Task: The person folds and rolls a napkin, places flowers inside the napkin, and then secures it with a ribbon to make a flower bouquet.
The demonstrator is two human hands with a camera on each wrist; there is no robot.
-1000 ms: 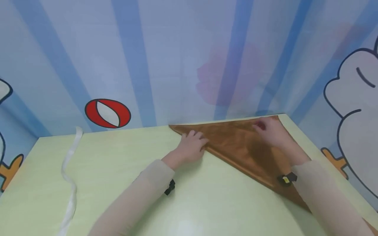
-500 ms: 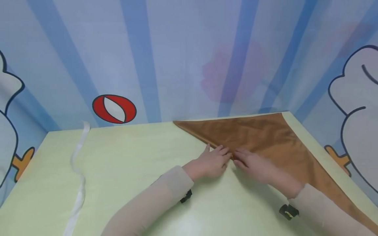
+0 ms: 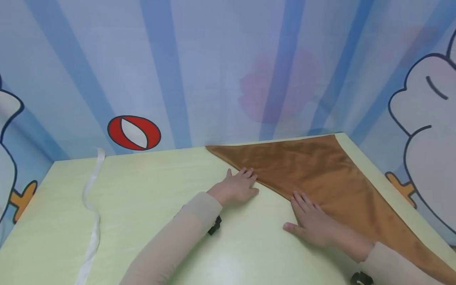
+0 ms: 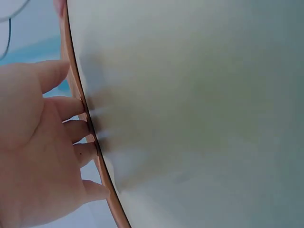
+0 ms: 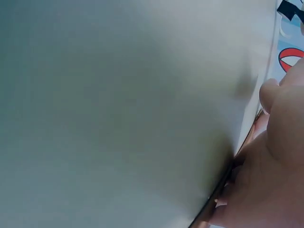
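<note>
A brown cloth [image 3: 320, 170], folded to a triangle, lies flat on the pale table with its long folded edge running from the back middle to the front right. My left hand [image 3: 236, 188] touches that edge with its fingertips, fingers spread. Lower along the same edge my right hand [image 3: 313, 225] rests with straight fingers on the cloth and its thumb out over the table. In the left wrist view the fingers of the left hand [image 4: 47, 128] meet the thin brown edge of the cloth [image 4: 78, 90]. The right wrist view shows the right hand [image 5: 266, 171] against the edge.
A white ribbon [image 3: 95, 221] lies in a wavy line on the left of the table [image 3: 156, 190]. Behind the table stands a blue striped backdrop [image 3: 213, 71] with a printed red and white ball [image 3: 133, 133]. Another printed panel [image 3: 427, 118] borders the right side.
My right hand has come from the cloth's far right part to the folded edge, then slid along it towards the front right. My left hand moved along the edge and back. The cloth looks smoother.
</note>
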